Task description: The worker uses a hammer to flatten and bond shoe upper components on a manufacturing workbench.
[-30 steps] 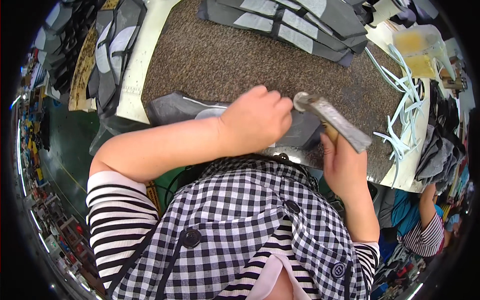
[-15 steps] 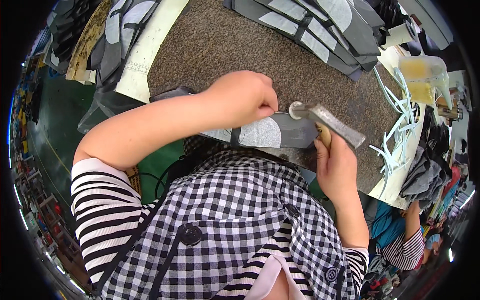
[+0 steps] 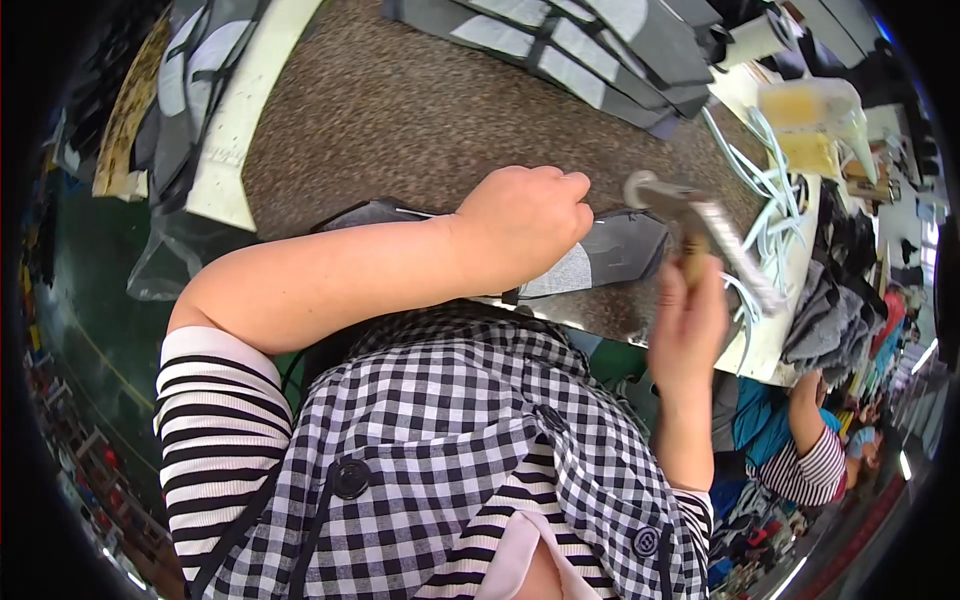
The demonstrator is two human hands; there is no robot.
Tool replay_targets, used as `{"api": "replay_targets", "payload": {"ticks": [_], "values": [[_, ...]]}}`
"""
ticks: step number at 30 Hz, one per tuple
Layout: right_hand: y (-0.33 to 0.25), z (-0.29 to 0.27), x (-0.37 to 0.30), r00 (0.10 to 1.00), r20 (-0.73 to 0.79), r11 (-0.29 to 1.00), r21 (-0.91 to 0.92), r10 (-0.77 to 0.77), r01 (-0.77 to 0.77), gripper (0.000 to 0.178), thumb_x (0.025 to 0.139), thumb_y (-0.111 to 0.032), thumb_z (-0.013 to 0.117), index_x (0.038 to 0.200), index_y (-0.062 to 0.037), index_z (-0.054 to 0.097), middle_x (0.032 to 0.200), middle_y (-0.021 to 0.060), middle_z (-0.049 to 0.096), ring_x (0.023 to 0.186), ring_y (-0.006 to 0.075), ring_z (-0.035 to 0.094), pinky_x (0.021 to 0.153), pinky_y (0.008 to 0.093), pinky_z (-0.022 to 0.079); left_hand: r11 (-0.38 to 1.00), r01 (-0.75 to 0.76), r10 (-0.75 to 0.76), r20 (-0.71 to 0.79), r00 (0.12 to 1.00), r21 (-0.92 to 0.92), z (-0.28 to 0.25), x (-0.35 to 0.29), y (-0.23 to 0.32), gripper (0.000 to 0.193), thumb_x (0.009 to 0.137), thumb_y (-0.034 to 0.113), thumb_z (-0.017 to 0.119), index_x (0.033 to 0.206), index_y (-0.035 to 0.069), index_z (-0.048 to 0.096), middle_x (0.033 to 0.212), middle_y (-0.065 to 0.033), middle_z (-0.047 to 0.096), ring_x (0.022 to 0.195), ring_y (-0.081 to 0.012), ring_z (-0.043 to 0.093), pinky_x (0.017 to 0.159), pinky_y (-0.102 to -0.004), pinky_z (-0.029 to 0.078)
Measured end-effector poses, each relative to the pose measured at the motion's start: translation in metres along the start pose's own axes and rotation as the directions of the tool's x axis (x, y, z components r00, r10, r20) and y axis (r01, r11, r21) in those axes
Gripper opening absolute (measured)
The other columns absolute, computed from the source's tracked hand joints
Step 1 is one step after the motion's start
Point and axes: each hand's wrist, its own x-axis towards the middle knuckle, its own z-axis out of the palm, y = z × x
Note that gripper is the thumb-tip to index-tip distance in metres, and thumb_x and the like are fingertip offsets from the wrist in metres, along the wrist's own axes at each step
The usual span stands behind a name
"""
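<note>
From the head view, my right hand (image 3: pixel 690 325) is closed round the wooden handle of a hammer (image 3: pixel 692 245), thumb laid along the grip. The hammer head is blurred; its long axis slants from 10 o'clock to 4, with the round face at the 10 o'clock end.

The dark grey panel (image 3: pixel 625 242) lies along the near edge of the speckled brown work board (image 3: pixel 400 125), its long axis running roughly from 9 o'clock to 3. Its bare end sits at 10 to 11 o'clock from my right hand, and the round face shows just above that end, on its 12 o'clock side. How high the face hangs over the board I cannot tell.

My left hand (image 3: pixel 525 225) is the nearer one, right over the middle of the panel, with the pale patch (image 3: pixel 562 275) showing at 5 o'clock from it. Those fingers curl under with their tips hidden, so I cannot tell whether they pinch the panel or only press on it.

At 12 o'clock, well apart from my left hand, lie stacked grey panels (image 3: pixel 575 60); pale blue strips (image 3: pixel 770 170) lie at 1 o'clock from my right.
</note>
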Motion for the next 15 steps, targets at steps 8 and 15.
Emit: {"api": "replay_targets", "payload": {"ticks": [8, 15], "values": [[0.007, 0.012, -0.015, 0.977, 0.171, 0.980, -0.134, -0.123, 0.147, 0.026, 0.092, -0.010, 0.057, 0.115, 0.0004, 0.053, 0.091, 0.0234, 0.062, 0.083, 0.0398, 0.062, 0.071, 0.0415, 0.049, 0.986, 0.114, -0.109, 0.047, 0.993, -0.118, -0.008, 0.011, -0.006, 0.007, 0.075, 0.013, 0.063, 0.073, 0.007, 0.059, 0.077, -0.0075, 0.055, 0.077, -0.0254, 0.059, 0.062, -0.0384, 0.050], [0.002, 0.010, -0.007, 0.981, 0.184, 0.995, -0.067, -0.053, 0.067, 0.019, 0.090, -0.013, 0.058, 0.105, -0.0015, 0.059, 0.092, 0.0219, 0.063, 0.079, 0.0421, 0.062, 0.066, 0.0487, 0.049, 0.983, -0.181, 0.159, 0.314, 0.936, 0.042, -0.029, 0.008, -0.004, 0.008, 0.076, 0.012, 0.062, 0.080, 0.006, 0.067, 0.082, -0.0077, 0.062, 0.083, -0.0270, 0.064, 0.070, -0.0385, 0.053]]}}
